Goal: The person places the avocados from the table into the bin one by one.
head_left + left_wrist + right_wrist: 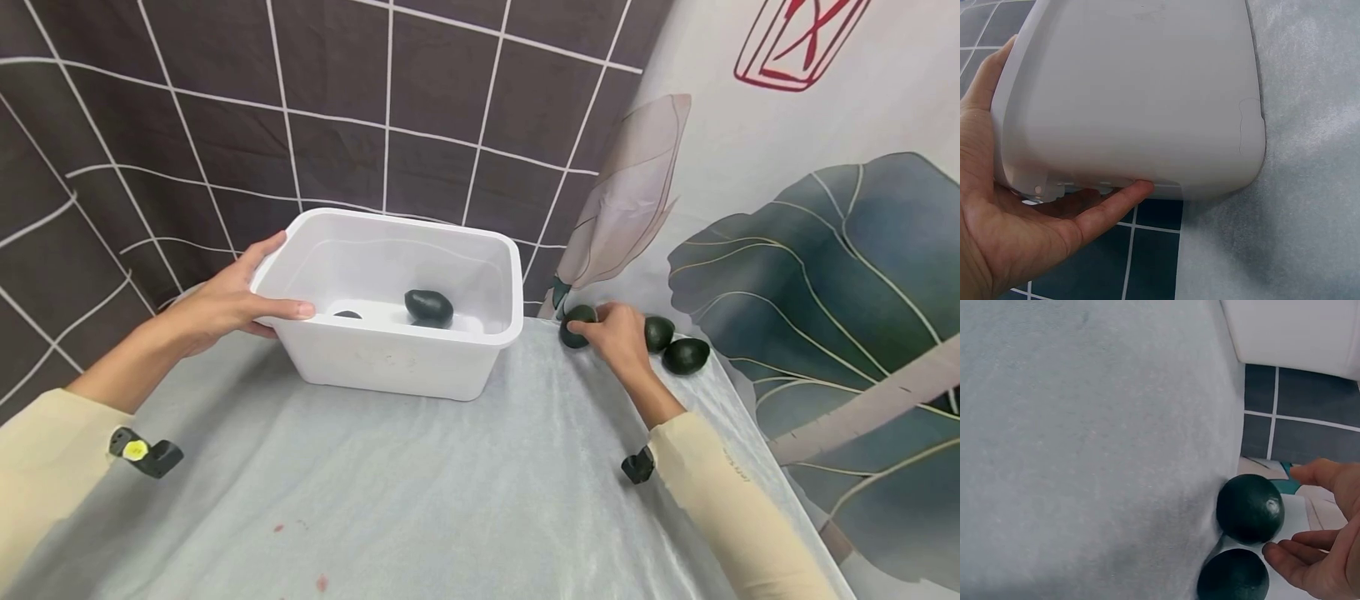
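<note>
My left hand (pixel 236 296) grips the left end of a white plastic bin (pixel 390 362), thumb over the front rim. In the left wrist view its fingers (pixel 1107 212) reach under the rim's edge. A dark green avocado (pixel 429 306) lies inside the bin, and a small part of another dark thing (pixel 347 314) shows behind the front rim. My right hand (pixel 618 333) is at an avocado (pixel 576 327) right of the bin. In the right wrist view, thumb and fingers spread beside the nearer avocado (pixel 1250 509), the thumb apart from it and a fingertip at its edge.
Two more avocados (pixel 686 356) sit together right of my right hand, near the table's edge. A pale grey cloth (pixel 450 483) covers the table. Behind hangs a dark grid-patterned sheet (pixel 442 83); a leaf-patterned cloth (pixel 825 275) hangs at the right.
</note>
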A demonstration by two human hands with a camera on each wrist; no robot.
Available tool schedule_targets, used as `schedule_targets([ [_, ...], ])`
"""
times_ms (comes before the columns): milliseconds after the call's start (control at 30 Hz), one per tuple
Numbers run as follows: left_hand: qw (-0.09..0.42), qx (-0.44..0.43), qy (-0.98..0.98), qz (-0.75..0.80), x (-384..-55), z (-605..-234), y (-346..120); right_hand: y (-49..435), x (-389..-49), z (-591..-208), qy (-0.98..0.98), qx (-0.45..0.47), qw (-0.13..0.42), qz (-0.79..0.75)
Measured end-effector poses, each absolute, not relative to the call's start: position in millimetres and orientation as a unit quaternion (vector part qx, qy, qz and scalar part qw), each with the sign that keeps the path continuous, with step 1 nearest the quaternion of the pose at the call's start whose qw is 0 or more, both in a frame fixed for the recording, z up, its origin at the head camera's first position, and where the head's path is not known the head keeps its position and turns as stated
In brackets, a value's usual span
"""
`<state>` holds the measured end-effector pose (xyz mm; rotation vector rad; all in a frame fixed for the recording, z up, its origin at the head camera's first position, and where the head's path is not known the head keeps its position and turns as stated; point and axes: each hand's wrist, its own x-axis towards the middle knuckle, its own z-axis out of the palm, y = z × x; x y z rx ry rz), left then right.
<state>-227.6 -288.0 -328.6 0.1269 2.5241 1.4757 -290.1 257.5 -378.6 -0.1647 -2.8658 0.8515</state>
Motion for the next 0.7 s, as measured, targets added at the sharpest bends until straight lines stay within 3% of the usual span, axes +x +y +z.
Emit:
schedule_targets([
  [167, 0.108, 0.042, 0.858, 0.501, -227.7, -329.1, -287.8, 256.9, -290.2, -382.2, -0.953, -0.077, 0.083, 0.282],
  [700, 0.108, 0.046, 0.859, 0.498, -227.2, -329.2, -288.2, 248.9, -309.3, -403.5, -0.975, -0.029, 0.124, 0.181],
])
